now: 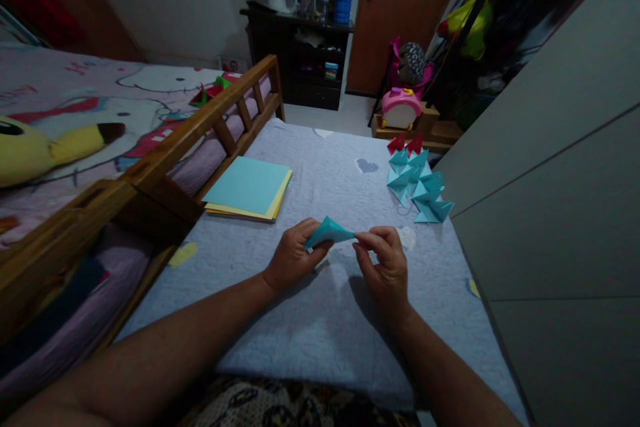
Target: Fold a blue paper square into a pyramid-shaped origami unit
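A folded teal paper piece [329, 232] hangs just above a grey-blue blanket [300, 320]. My left hand [293, 257] is closed round its left end. My right hand [384, 260] pinches its right tip between thumb and fingers. A stack of square paper sheets [249, 188], light blue on top with yellow beneath, lies to the upper left of my hands. A cluster of finished folded teal pieces [417, 183] with two red ones [406, 143] at its far end sits to the upper right.
A wooden bed rail [165, 153] runs along the left, with a cartoon-print bed [75, 113] behind it. A grey wardrobe wall [560, 167] closes the right side. A dark shelf unit [300, 60], a door [400, 13] and a pink toy [401, 107] stand at the back.
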Demonstrator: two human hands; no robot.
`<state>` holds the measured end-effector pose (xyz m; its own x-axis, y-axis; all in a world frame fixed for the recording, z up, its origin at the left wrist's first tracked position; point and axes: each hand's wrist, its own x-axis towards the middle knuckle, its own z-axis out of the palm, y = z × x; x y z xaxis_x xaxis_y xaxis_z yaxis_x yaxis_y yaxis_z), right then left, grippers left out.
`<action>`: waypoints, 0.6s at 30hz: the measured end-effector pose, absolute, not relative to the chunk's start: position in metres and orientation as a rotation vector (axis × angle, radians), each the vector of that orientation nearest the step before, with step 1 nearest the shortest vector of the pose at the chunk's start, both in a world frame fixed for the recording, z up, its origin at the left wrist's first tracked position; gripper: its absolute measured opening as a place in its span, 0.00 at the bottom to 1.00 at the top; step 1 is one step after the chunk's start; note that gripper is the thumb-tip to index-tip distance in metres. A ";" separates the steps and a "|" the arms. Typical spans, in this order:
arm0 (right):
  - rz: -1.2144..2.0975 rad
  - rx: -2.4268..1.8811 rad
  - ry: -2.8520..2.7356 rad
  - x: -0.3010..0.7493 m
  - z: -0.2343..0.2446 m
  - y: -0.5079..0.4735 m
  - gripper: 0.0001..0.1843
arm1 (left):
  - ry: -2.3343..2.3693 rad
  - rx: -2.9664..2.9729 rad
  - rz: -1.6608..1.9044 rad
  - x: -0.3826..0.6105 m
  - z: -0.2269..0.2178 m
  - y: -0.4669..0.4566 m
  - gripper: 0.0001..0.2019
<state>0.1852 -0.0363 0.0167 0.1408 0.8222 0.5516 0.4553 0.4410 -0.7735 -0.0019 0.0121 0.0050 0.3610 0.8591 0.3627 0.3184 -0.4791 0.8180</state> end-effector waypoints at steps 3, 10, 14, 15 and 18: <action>0.367 -1.170 -1.502 0.185 0.019 -0.036 0.11 | 1.019 1.927 1.075 -0.001 0.007 0.010 0.02; 0.458 -1.138 -1.511 0.186 0.015 -0.036 0.09 | 0.976 1.744 1.093 0.001 0.007 0.005 0.06; 0.554 -1.121 -1.488 0.187 0.011 -0.036 0.08 | 0.903 1.666 1.153 0.000 0.006 0.006 0.05; 0.566 -1.120 -1.485 0.187 0.011 -0.036 0.08 | 0.894 1.681 1.161 -0.001 0.007 0.007 0.05; 0.546 -1.112 -1.505 0.187 0.012 -0.037 0.08 | 0.859 1.791 1.143 -0.002 0.010 0.009 0.04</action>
